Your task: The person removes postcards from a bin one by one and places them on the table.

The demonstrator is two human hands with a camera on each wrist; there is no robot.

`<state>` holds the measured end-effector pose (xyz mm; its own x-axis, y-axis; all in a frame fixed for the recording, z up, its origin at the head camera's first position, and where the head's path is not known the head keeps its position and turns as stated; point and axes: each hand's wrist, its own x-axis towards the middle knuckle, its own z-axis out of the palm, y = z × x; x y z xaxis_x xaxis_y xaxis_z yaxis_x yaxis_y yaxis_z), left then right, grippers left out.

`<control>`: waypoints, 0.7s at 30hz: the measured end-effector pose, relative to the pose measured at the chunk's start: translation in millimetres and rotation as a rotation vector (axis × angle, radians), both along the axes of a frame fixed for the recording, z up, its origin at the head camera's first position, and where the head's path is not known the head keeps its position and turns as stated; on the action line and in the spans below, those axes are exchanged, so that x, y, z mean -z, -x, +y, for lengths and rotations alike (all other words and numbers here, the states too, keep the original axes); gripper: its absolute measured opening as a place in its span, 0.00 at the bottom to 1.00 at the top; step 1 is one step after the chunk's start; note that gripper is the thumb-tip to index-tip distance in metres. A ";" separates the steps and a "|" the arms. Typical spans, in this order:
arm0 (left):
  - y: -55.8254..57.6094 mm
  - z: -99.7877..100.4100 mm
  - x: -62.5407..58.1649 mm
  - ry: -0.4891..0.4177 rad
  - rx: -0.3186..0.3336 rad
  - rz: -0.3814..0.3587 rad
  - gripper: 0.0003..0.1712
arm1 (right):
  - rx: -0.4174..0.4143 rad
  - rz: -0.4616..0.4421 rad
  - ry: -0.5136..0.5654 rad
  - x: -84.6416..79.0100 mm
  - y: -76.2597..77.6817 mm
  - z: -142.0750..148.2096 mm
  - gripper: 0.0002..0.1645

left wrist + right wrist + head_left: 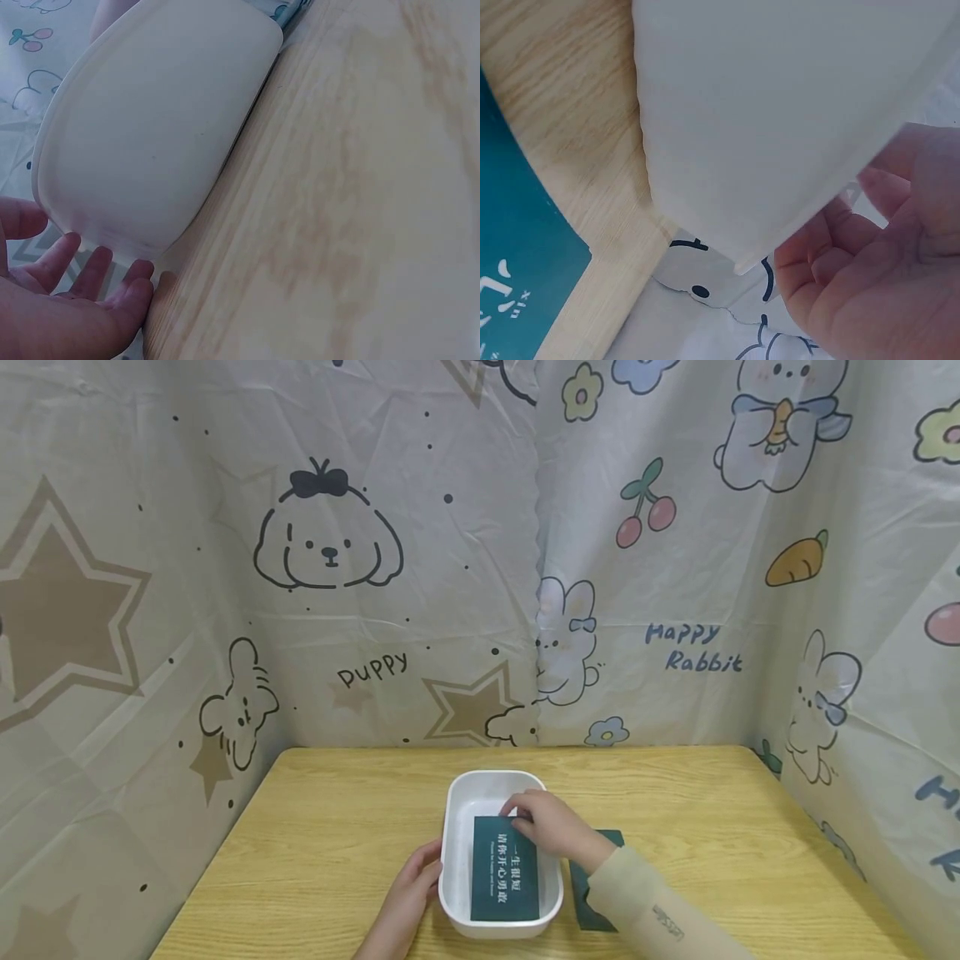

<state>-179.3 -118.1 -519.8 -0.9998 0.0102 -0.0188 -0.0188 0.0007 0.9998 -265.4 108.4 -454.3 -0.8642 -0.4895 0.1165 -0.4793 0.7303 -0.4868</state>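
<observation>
A white rectangular bin (446, 868) stands on the table. Inside it is a dark green card (487, 902) with white Chinese and small English writing. My right hand (551, 827) reaches over the bin's right rim and pinches the card's upper right corner; in the right wrist view its curled fingers are partly hidden by the bin wall (780, 112). At the bin's left side, my left hand (408, 889) touches the outer wall with its fingertips. Those fingers (94, 270) are spread and loosely bent against the white wall (157, 127) in the left wrist view.
A second dark green piece (592, 902) with white writing lies on the table just right of the bin, partly under the right sleeve (652, 902). Beyond the wooden table (337, 802), a patterned curtain (450, 568) hangs at the back and both sides.
</observation>
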 end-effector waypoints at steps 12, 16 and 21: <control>0.4 0.1 0.1 0.008 0.006 0.003 0.27 | 0.067 -0.089 0.137 2.8 -0.2 11.7 0.03; 0.4 0.0 -0.1 0.003 0.009 0.009 0.27 | 0.095 -0.073 0.213 0.5 -0.3 16.5 0.03; -0.4 0.0 0.0 0.004 0.009 0.015 0.27 | 0.169 -0.057 0.326 -9.1 -1.2 24.6 0.04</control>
<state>-179.0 -118.1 -519.8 -0.9998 0.0191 -0.0036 -0.0035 0.0049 1.0000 -264.2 133.0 -445.2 -0.9393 -0.2842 0.1921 -0.3304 0.5988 -0.7296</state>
